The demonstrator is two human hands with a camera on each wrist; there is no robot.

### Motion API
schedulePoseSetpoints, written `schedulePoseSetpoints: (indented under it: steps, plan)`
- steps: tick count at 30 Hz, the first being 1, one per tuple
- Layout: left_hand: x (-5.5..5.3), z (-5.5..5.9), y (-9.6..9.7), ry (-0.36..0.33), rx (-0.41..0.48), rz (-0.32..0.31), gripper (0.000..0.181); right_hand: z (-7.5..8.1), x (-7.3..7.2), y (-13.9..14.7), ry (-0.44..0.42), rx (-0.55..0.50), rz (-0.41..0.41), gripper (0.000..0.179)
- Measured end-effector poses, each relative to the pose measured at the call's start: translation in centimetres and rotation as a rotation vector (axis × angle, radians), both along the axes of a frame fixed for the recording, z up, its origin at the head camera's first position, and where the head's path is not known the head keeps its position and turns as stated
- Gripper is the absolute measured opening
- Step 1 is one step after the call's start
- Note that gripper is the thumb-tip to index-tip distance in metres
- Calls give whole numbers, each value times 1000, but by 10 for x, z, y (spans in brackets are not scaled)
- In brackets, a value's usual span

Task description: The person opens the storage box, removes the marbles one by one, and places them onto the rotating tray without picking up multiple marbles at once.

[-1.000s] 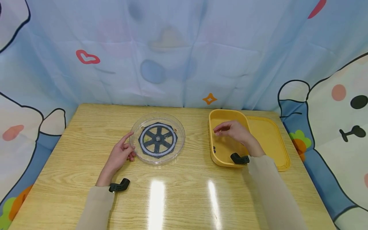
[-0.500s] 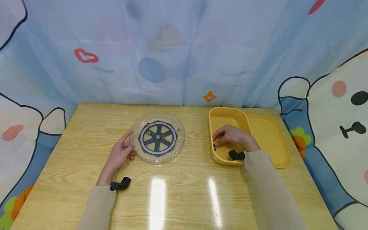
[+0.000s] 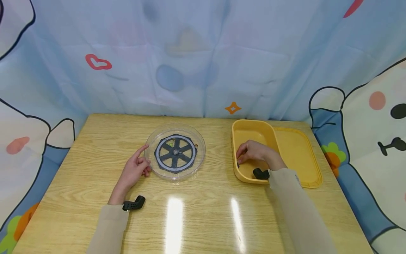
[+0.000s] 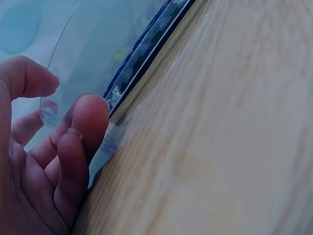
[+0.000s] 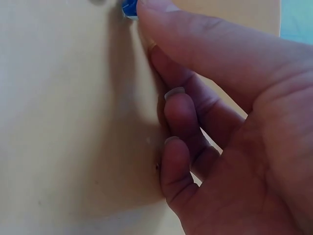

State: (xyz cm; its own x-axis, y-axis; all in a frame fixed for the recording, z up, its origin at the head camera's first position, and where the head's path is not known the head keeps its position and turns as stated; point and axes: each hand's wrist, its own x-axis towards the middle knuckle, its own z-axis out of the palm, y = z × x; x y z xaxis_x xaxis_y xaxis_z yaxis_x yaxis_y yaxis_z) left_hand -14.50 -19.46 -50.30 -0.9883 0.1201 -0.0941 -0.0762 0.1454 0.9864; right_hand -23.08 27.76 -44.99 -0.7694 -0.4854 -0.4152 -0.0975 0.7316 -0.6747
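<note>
My left hand (image 3: 133,170) rests at the left side of a clear round dish (image 3: 200,165). Its index fingertip and thumb touch the outside of the dish's wall, while the other fingers bend loosely. A dark six-spoked wheel (image 3: 173,163) shows through the dish. Small coloured marbles lie about it, including a greenish one (image 3: 171,144). My right hand (image 3: 255,152) is inside a yellow bin (image 3: 235,139). In the right wrist view, its thumb pinches a small blue marble (image 5: 129,9) near the frame's top; the index fingertip is hidden. Another dark marble (image 3: 238,165) lies beside the fingertips.
A flat yellow lid (image 3: 299,155) lies to the right of the bin, partly under or against it. The wooden table (image 3: 206,208) ends at a blue patterned curtain (image 3: 203,81) at the back. Black cameras sit on both wrists.
My right hand has lowered into the bin and closed its fingers at the dark marbles. Inside the dish, the coloured marbles have shifted clockwise. My left hand stays at the dish's edge.
</note>
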Motion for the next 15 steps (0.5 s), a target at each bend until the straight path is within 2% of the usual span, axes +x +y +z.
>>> schedulePoseSetpoints:
  steps: [11, 15]
  plan:
    - [1, 4, 1, -19, 12, 3, 61, 2, 3, -1, 9, -33, 48, 8]
    - [3, 12, 3, -29, 22, -3, 61, 4, 3, -1, 9, -26, 56, 9]
